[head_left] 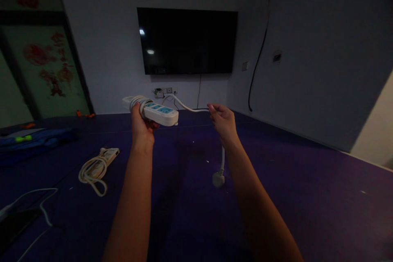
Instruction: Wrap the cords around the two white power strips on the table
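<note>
A white power strip (167, 118) with blue socket faces is held up in front of me. My left hand (142, 125) is closed around it, the thumb pressing on loops of white cord (141, 100) wound about its far half. From the strip a free length of the cord arcs over to my right hand (223, 120), which pinches it between thumb and fingers. Below that hand the cord's end hangs down with its plug (218, 179).
A second power strip (109, 156) with a coiled cord lies on the dark blue floor at left. A white cable (46, 208) and a dark flat object (18, 225) are nearer. A television (188, 41) hangs above wall sockets (167, 90). A black cable (258, 65) dangles along the right wall.
</note>
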Tool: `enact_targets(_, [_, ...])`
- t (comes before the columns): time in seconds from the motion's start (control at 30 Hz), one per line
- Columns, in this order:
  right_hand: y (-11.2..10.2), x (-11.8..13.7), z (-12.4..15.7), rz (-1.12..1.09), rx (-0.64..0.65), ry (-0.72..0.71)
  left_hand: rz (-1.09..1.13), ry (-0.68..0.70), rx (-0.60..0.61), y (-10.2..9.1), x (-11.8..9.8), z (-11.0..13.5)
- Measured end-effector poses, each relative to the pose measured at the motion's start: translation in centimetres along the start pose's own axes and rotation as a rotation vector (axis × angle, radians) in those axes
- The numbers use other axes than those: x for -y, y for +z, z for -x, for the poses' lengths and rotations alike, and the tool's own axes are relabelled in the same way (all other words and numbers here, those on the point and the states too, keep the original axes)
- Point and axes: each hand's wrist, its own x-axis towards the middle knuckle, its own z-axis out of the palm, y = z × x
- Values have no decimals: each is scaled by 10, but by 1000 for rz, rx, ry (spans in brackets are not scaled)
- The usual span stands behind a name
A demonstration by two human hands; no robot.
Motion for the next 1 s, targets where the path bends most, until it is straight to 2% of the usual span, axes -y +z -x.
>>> enact_targets(0.1, [-4,-9,-5,140,33,4,19,22,7,0,1,-1])
enact_targets(0.3, [-2,-18,-3,272,265,43,101,45,10,3,-3,-2])
enact_targets(0.47, [0,-18,0,338,385,41,202,34,-17,8,-7,3])
enact_targets(0.73, [-3,-12,5,367,695,56,43,189,-39,-1,1,2])
enact_targets(1.0, [-8,13,15,282,1082,2,131,195,-224,-6,-4,-3])
